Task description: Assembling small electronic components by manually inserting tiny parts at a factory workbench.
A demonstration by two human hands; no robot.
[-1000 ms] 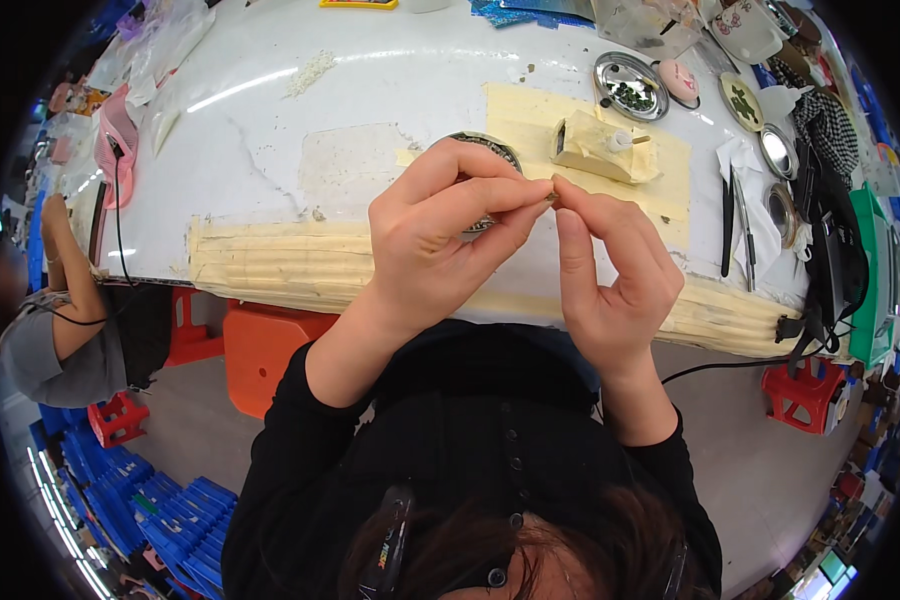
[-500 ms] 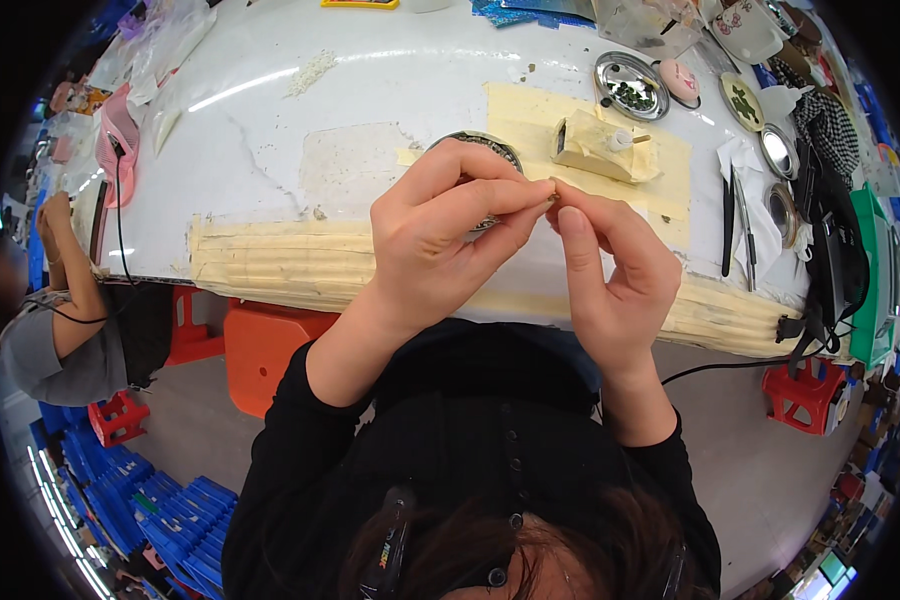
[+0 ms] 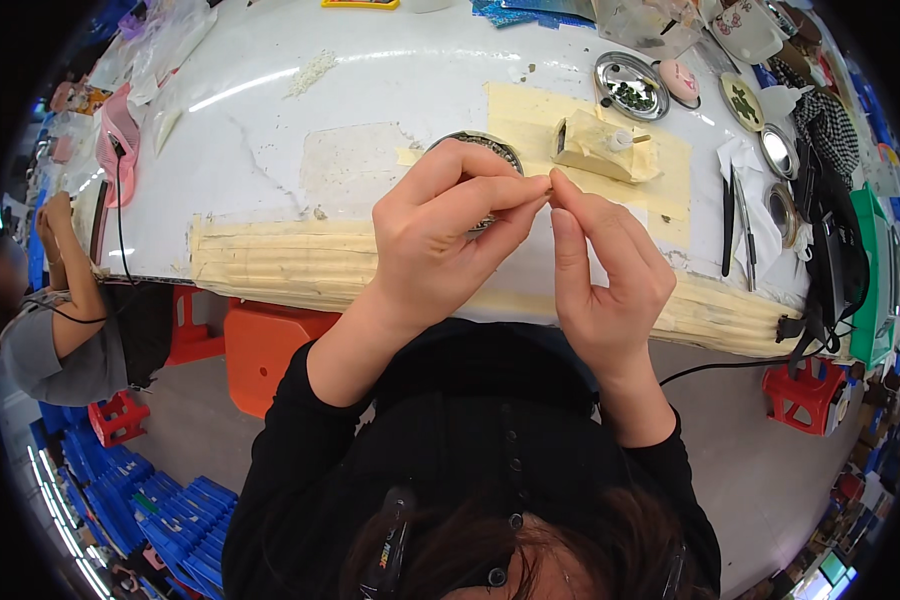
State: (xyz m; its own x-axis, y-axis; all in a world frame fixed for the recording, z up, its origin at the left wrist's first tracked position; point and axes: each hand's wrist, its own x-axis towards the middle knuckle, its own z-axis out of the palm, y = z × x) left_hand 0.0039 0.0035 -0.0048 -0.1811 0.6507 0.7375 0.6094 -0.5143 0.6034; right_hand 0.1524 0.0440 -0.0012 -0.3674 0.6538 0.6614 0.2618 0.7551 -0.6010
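My left hand [image 3: 445, 225] is closed in a pinch, thumb against index finger, over the near edge of the table. A tiny dark bit shows at its fingertips, too small to name. My right hand [image 3: 615, 275] meets it there, half curled, its index fingertip against that same bit and its thumb just below. Partly hidden behind my left hand is a round tin [image 3: 490, 143] of small dark and light pieces. Beyond my fingers stands a block wrapped in yellowish tape [image 3: 595, 150], with a small white piece and a thin stick on its top.
To the back right are a metal dish [image 3: 642, 75] of dark green pieces, a pink oval case [image 3: 679, 80] and a plate [image 3: 740, 100] of green bits. Tweezers [image 3: 745, 230] lie on white tissue. A pink basket [image 3: 120, 140] stands left, near another person's arm [image 3: 75, 285].
My right hand has shifted slightly left, and its thumb has come nearer the fingertips of my left hand. My left hand has hardly moved.
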